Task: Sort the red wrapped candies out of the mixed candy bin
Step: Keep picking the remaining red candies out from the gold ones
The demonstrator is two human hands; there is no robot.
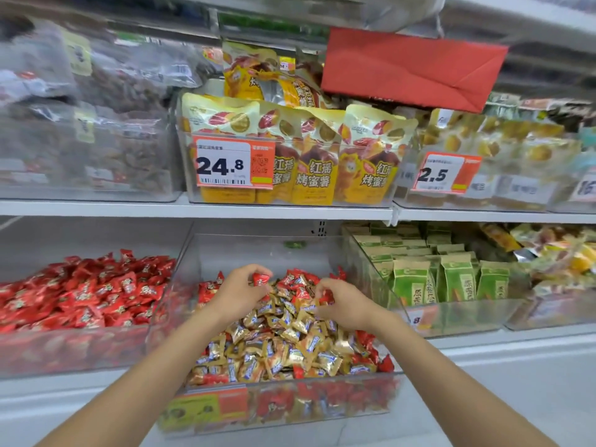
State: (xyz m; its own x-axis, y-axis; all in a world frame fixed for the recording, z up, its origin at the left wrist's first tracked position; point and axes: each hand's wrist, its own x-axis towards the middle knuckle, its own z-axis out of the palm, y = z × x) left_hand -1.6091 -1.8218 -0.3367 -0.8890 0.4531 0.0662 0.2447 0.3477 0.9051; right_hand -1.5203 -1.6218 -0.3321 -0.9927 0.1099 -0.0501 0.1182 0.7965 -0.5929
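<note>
Left hand point(238, 295) is curled, and a red wrapped candy point(260, 279) is pinched in its fingertips just above the mixed candy bin point(245, 250). Another red candy point(326, 296) is gripped by the right hand point(345, 308) on the gold-wrapped pile point(283, 343). A bin of red candies point(80, 295) is seen just beside it, to the left
</note>
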